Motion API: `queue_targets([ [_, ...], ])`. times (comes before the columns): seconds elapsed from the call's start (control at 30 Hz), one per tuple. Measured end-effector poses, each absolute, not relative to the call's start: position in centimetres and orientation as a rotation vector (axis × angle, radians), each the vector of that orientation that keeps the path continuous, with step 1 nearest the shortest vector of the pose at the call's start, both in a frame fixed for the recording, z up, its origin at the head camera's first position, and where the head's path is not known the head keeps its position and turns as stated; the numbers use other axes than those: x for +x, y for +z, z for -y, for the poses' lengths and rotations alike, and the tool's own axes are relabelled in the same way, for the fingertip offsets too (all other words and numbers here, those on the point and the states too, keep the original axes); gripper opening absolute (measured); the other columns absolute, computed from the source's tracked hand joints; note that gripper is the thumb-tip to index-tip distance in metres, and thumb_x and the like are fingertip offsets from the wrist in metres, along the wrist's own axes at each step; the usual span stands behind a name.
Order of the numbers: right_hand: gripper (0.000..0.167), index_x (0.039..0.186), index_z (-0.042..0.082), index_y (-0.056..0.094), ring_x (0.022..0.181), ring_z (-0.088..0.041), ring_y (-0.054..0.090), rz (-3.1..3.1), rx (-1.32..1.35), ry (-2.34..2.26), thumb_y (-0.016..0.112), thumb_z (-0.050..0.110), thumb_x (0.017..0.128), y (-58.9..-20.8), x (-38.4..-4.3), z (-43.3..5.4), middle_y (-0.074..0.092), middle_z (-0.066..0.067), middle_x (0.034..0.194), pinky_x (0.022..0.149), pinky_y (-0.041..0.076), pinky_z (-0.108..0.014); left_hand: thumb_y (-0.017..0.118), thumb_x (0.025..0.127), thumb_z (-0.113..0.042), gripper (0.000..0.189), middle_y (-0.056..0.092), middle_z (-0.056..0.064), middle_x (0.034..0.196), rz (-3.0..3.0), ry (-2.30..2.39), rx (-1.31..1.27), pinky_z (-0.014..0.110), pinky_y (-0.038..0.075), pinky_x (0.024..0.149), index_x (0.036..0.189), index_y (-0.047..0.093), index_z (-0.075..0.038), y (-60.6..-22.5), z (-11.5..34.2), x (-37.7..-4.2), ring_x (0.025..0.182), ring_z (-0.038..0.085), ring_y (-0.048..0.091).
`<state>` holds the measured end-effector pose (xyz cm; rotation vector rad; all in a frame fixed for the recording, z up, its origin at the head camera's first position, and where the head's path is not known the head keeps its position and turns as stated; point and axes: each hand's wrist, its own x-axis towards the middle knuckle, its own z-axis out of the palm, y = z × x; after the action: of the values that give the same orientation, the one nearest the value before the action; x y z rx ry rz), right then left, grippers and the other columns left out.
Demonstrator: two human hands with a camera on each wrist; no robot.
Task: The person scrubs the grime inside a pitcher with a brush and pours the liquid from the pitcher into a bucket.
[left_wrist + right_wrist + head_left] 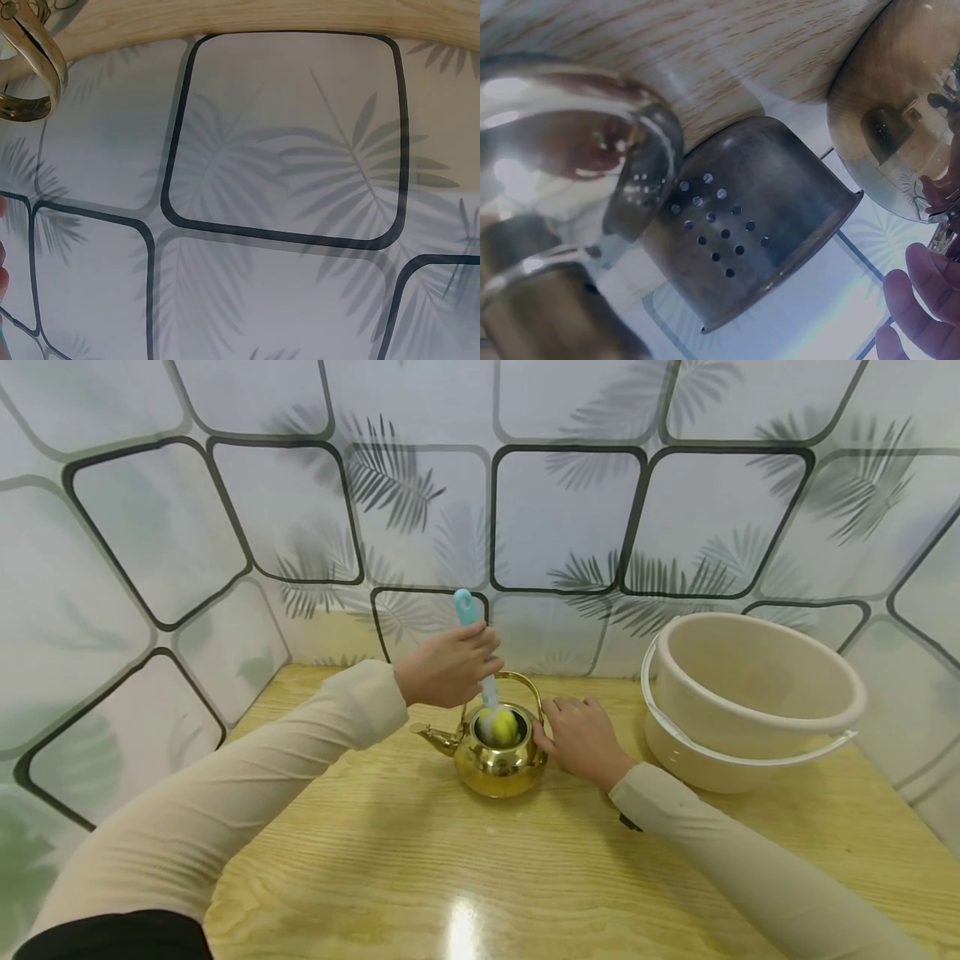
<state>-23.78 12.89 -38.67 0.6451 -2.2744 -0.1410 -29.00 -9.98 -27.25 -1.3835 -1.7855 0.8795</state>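
Note:
In the head view my left hand (453, 664) grips the blue and white handle (465, 606) of a sponge brush from above. The brush's yellow and grey sponge head (501, 727) is inside the mouth of a gold kettle (498, 772), which stands upright without a lid. My right hand (581, 735) holds the kettle's right side, its thumb at the body near the handle's base. In the right wrist view its fingers (922, 292) are curved beside the shiny kettle wall (885, 97). The left wrist view catches only part of the gold spout (34, 75) and some fingertips at the edge.
A cream bucket (757, 693) with a white bail stands on the wooden table (360, 860) at the right. A perforated metal strainer (727, 217) and a shiny rounded metal piece (562, 165) lie near the right wrist. A patterned wall (570, 518) rises behind the table.

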Motion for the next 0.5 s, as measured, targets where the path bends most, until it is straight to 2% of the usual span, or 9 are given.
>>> queue_targets([
  [0.2, 0.020, 0.080, 0.007, 0.057, 0.052, -0.018, 0.056, 2.286, 0.641, -0.141, 0.061, 0.027, 0.085, -38.6, -23.7, -12.9, 0.060, -0.004, 0.061, 0.049, 0.038, -0.031, 0.053, 0.088, -0.043, 0.033, 0.059, 0.008, 0.100, 1.792, 0.849, -1.391, 0.037, 0.032, 0.097, 0.099, 0.055, -0.012, -27.2, 9.8, -29.1, 0.098, 0.025, 0.050],
  [0.5, 0.020, 0.079, 0.008, 0.057, 0.051, -0.018, 0.054, 2.284, 0.638, -0.142, 0.061, 0.027, 0.084, -38.6, -23.7, -12.9, 0.059, -0.003, 0.060, 0.048, 0.037, -0.031, 0.051, 0.089, -0.044, 0.036, 0.061, 0.007, 0.104, 1.805, 0.854, -1.428, 0.037, 0.032, 0.099, 0.106, 0.056, -0.013, -27.1, 8.9, -29.0, 0.100, 0.024, 0.052],
])
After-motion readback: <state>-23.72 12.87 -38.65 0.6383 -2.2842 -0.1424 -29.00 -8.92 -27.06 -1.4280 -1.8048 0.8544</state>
